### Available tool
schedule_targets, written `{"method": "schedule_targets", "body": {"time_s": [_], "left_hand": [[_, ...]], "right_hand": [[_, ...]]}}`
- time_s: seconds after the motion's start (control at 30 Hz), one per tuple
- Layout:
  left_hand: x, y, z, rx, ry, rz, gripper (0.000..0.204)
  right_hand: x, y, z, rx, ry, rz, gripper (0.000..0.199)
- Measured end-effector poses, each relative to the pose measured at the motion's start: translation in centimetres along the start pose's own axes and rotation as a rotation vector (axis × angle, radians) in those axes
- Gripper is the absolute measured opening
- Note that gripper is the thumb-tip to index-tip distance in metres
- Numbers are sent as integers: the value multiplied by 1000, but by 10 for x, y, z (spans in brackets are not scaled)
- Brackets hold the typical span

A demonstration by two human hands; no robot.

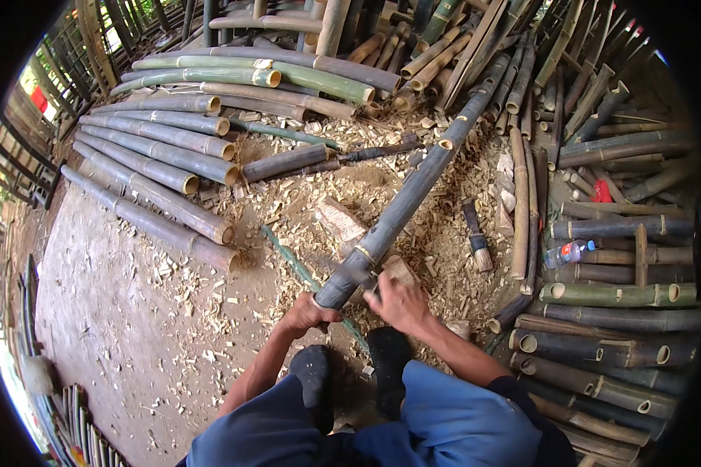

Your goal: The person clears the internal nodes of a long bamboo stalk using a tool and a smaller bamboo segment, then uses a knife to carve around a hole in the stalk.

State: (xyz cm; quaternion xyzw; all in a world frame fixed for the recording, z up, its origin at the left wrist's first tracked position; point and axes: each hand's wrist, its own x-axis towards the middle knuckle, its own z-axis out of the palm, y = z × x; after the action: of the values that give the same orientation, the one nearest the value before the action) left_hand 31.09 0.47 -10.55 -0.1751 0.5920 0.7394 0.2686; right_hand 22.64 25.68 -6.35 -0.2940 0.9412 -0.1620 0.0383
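A long dark bamboo pole (410, 196) slants from the pile at the far right down toward my feet. Two pale notches show along its upper side. My left hand (310, 313) is wrapped round its near end. Just right of that end, my right hand (402, 305) is closed on a blurred grey tool (357, 274), blade-like, which lies across the pole; motion smears its shape. Under and beside the pole are a rough wooden block (340, 219) and a second block (399, 270), partly hidden by the right hand.
Wood chips (288, 187) litter the ground. Cut bamboo poles (160, 226) lie at left, with more bamboo (615, 294) stacked at right. A thin green strip (296, 265) passes under the pole. A dark stick with a pale end (476, 233) and a plastic bottle (566, 255) lie right.
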Motion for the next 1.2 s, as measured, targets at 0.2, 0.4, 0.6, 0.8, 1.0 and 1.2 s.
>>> {"method": "schedule_targets", "body": {"time_s": [0.2,0.4,0.6,0.8,1.0,1.2], "left_hand": [[3,-9,-10,-284,-83,-140,37],[-24,6,68,1051,657,172,84],[-5,-17,43,983,636,195,62],[-4,-12,40,856,574,162,57],[-5,-4,37,810,511,138,57],[-6,-5,29,769,471,154,56]], "right_hand": [[14,0,-9,255,-121,335,45],[10,17,8,202,43,300,45],[14,7,-3,117,-61,252,44],[15,-6,-19,140,-248,169,46],[6,-4,12,38,-94,68,46],[21,17,-20,85,-212,138,43]]}}
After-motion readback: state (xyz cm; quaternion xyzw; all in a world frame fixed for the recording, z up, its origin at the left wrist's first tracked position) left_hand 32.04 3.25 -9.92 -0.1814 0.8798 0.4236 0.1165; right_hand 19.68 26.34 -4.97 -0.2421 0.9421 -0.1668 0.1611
